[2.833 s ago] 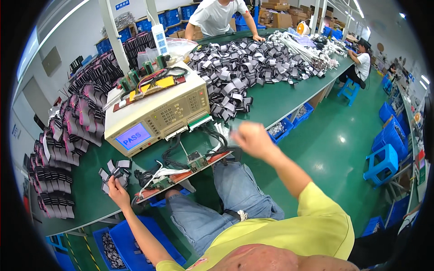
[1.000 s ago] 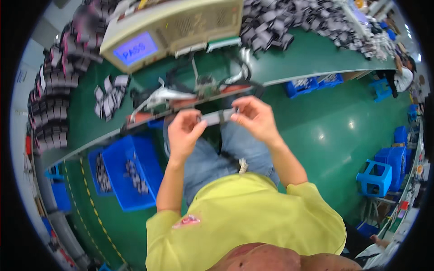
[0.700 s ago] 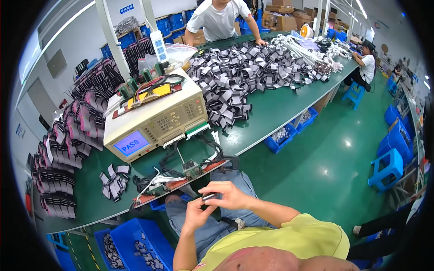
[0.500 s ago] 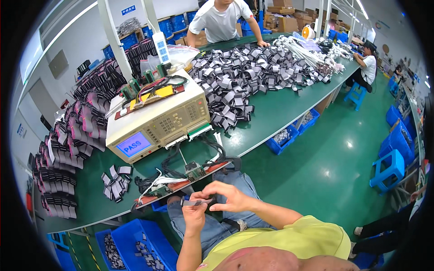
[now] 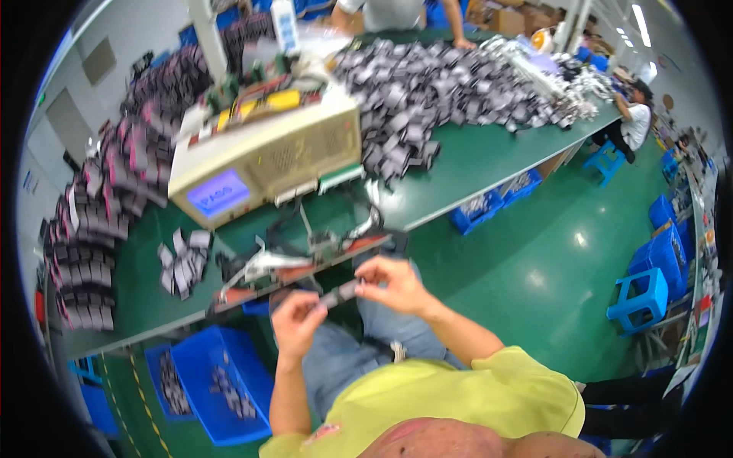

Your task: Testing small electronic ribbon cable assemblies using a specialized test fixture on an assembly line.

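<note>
A short grey ribbon cable with dark ends (image 5: 340, 295) is stretched between my two hands, above my lap and just in front of the bench edge. My left hand (image 5: 298, 320) pinches its left end, while the fingers of my right hand (image 5: 392, 284) close on its right end. Just beyond the hands, connector boards on red strips (image 5: 324, 246) line the bench edge, with black and white wires running back from them. These lead toward a beige bench tester (image 5: 305, 153) with a lit blue screen (image 5: 219, 194).
Loose ribbon cables form a small pile (image 5: 183, 263) left of the boards and a big heap (image 5: 458, 88) farther back. Bundled cables (image 5: 84, 267) are stacked at far left. Blue bins (image 5: 221, 412) stand below left. A person (image 5: 393, 14) leans on the far side.
My hands have moved apart, the right one up and away, the left one to the left. The ribbon cable now spans between them. The whole view has shifted slightly.
</note>
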The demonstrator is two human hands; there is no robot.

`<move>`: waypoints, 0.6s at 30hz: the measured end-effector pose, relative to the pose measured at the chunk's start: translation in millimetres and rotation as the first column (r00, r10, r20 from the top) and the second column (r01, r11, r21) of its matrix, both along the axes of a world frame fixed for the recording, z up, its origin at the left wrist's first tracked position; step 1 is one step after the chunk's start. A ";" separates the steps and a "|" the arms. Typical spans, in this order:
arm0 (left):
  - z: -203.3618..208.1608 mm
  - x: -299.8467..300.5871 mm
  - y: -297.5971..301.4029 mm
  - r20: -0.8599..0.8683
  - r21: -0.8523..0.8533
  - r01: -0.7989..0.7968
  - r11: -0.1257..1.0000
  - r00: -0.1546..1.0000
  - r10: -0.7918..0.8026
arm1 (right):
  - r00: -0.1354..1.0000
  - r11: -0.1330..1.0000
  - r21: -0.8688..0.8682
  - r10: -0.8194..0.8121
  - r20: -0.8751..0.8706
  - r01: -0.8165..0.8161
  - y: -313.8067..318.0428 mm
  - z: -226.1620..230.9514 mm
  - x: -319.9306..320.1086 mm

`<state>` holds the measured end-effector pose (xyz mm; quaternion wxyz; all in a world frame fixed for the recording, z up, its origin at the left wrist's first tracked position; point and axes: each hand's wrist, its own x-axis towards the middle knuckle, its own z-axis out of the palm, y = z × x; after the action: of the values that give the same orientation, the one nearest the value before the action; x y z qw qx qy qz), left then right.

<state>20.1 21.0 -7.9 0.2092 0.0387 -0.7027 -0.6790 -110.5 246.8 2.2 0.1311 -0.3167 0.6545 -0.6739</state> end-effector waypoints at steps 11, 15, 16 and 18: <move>5.7 -35.7 10.3 -0.220 -0.298 -0.416 0.859 0.906 0.362 | 0.818 0.887 -0.089 -0.453 -0.355 0.453 -48.6 10.3 -2.0; 1.8 -36.6 9.9 -0.204 -0.301 -0.486 0.821 0.873 0.442 | 0.763 0.867 -0.104 -0.481 -0.432 0.488 -52.7 6.3 -3.4; 2.4 -37.7 9.8 -0.222 -0.313 -0.489 0.815 0.871 0.438 | 0.760 0.861 -0.096 -0.489 -0.427 0.500 -53.1 5.4 -3.3; 3.2 -39.8 9.5 -0.236 -0.308 -0.490 0.816 0.870 0.433 | 0.756 0.854 -0.090 -0.499 -0.424 0.513 -54.3 3.1 -3.6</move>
<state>-19.7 30.5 -4.7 0.4253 0.1165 -0.7653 -0.4689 -114.1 192.4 5.3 -0.1994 -0.2675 0.7383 -0.5862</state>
